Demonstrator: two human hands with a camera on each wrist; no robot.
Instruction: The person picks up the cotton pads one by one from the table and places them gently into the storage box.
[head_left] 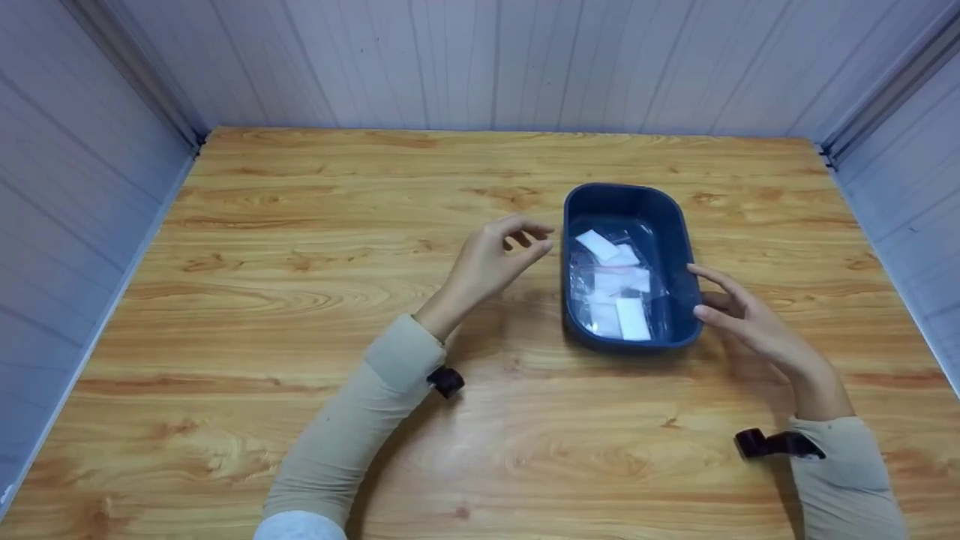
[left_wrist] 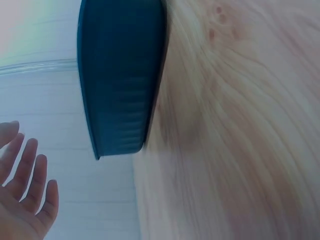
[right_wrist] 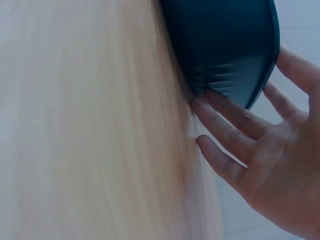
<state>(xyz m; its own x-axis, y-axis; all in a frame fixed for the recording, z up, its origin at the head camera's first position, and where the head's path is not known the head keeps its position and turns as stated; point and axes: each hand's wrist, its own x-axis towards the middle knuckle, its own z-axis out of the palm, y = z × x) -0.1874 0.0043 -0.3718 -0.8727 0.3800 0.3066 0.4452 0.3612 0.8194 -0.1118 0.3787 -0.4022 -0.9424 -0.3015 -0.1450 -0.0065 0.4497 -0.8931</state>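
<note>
A dark blue plastic bin [head_left: 679,225] with rounded corners stands on the wooden table. Inside it lie several clear plastic bags with white rectangular pieces [head_left: 634,319]. My left hand [head_left: 495,251] hovers just left of the bin, loosely bent and holding nothing; in the left wrist view the fingers [left_wrist: 35,187] are spread apart from the bin's side wall [left_wrist: 117,85]. On the other side, my right hand [head_left: 750,319] touches the bin's right rim with thumb and index finger. The right wrist view shows the other fingers [right_wrist: 225,130] reaching lightly along the bin's outer wall [right_wrist: 225,45].
The wood-grain table [head_left: 315,225] is bounded by a pale panelled wall [head_left: 465,67] at the back and similar panels on both sides. Dark wrist cameras [head_left: 448,381] stick out from both sleeves over the tabletop.
</note>
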